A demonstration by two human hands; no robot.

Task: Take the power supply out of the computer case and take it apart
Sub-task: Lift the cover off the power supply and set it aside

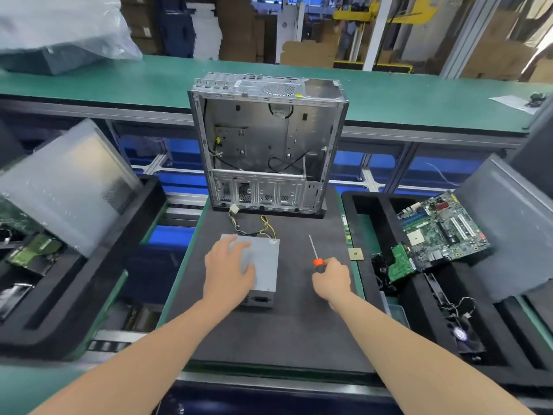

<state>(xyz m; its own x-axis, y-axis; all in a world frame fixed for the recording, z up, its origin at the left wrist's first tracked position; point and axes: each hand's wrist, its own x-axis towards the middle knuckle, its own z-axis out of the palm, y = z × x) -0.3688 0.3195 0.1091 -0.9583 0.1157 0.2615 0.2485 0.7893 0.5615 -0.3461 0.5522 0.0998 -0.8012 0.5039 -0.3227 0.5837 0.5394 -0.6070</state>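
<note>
So the power supply [266, 260] is out of the computer case [266, 139] and lying flat on the dark mat of the surface [284, 333], right in front of me. Its bundle of yellow and black wires [254, 226] trails off the far end toward the case, with a white plug near the case's foot.

My left hand [229, 271] is laid flat on top of the power supply, fingers spread and fairly straight, just pressing on the lid and the near-left corner, not curled round anything. My right hand [332, 278] is a bit off to the right of the box, apart from it, wrapped round the orange and black handle of a screwdriver [315, 256]. The thin shaft points away from me toward the case. Can't tell if the tip touches the mat.

The case stands upright at the far end of the mat, open side facing me, mostly gutted with a few cables left inside.

Off to the right, a motherboard [443, 229] sits tilted in a black foam tray [366, 223], and a small square chip [356, 254] lies at the mat's right edge.
</note>
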